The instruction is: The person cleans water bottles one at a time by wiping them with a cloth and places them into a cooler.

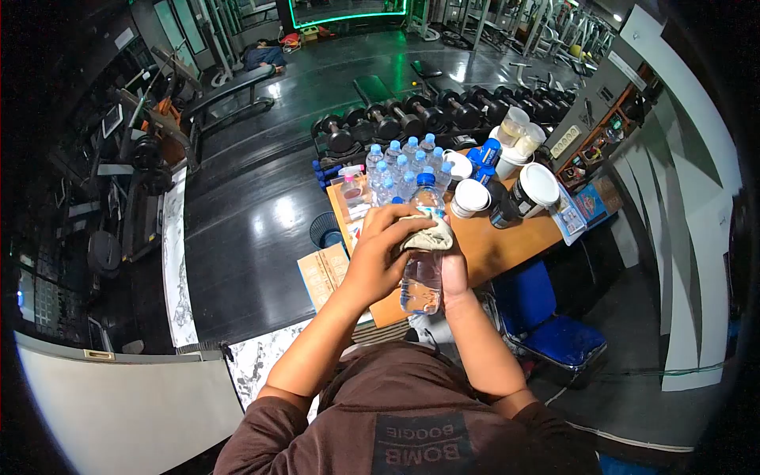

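Observation:
A clear plastic bottle with a blue cap (421, 286) is held upright in front of my chest. My left hand (384, 252) presses a pale, crumpled cloth (430, 236) against the bottle's upper half, its fingers bent over the cloth. On the bottle's right side, my right hand (454, 265) is wrapped round it, its fingers partly hidden behind the bottle and cloth. Several more clear bottles with blue caps (402, 168) stand grouped on the wooden table (507, 247) just beyond my hands. A bottle with a pink cap (353, 190) stands at their left.
White-lidded tubs (538, 187) and a white-lidded cup (471, 198) stand on the table's right part. A blue chair (558, 336) is at the right, a cardboard box (323, 275) and a mesh bin (325, 229) at the left. Dumbbells (408, 119) line a rack behind the table.

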Action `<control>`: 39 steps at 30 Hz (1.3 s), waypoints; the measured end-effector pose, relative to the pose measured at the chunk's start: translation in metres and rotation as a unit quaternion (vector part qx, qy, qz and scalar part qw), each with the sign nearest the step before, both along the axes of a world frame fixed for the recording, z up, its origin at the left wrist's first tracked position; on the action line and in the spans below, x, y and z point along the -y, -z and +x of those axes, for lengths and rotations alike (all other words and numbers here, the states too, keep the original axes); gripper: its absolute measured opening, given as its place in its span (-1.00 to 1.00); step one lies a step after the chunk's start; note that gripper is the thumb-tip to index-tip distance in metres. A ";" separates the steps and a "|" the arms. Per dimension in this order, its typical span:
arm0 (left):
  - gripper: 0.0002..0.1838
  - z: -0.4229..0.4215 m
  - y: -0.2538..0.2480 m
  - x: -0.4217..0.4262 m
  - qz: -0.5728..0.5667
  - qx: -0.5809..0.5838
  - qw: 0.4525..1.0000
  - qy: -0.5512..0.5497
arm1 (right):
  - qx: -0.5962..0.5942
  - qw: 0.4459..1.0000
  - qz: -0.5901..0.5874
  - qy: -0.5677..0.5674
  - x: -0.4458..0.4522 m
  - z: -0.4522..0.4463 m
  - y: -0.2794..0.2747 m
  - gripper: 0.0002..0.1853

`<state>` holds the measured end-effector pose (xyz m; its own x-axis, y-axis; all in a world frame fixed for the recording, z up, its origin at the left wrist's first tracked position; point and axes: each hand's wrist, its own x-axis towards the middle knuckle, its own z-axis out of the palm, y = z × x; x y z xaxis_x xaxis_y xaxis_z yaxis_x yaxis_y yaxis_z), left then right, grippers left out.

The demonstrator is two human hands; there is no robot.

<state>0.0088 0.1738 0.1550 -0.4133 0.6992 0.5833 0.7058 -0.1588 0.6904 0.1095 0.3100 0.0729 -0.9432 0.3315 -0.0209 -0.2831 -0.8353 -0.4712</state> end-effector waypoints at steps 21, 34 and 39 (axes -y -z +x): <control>-0.33 -0.003 0.004 -0.004 -0.003 -0.029 1.000 -0.005 | 0.021 0.999 -0.026 0.007 -0.001 -0.005 0.007 -0.27; -0.34 0.023 0.014 0.041 -0.080 0.039 0.980 0.180 | 0.131 0.980 0.138 0.063 -0.025 0.000 0.005 -0.20; -0.34 0.008 0.003 0.037 -0.073 0.043 0.983 0.164 | 0.106 0.989 0.103 0.034 -0.023 -0.001 0.005 -0.18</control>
